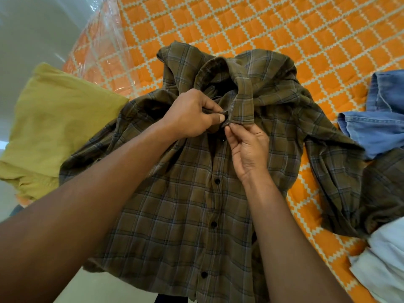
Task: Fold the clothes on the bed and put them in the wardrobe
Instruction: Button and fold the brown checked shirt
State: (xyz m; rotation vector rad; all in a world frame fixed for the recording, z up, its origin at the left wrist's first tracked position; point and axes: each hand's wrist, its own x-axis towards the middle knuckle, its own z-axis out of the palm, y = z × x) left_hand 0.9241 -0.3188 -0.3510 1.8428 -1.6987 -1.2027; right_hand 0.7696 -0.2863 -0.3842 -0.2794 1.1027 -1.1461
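On the orange checked bed (262, 29), as the head camera shows it, a brown plaid shirt (185, 204) lies front side up. Its collar (218, 68) points to the far side and its lower hem hangs over the near edge. Both hands of the person meet at the top of the button line, just under the collar.

The left hand (192, 114) comes in from the left with its back turned up. Its thumb and forefinger are curled and pinch a small fold of the shirt's edge. The right hand (249, 149) is just beside it, with the palm toward the camera and the wrist bent. Its fingers (231, 130) are bent together and pinch the opposite edge of the cloth, very near the left thumb. So the shirt is held at one spot by both hands, and the rest of it lies on the bed.

Both forearms reach forward over the body of the shirt. Dark buttons (217, 181) sit in a row down the front. One sleeve lies spread to the right.

A yellow garment (54, 119) lies on the left and touches the shirt. Blue jeans (382, 119) lie at the right edge, and a white cloth (384, 263) lies at the near right. Clear plastic (105, 40) covers the far left corner of the bed.
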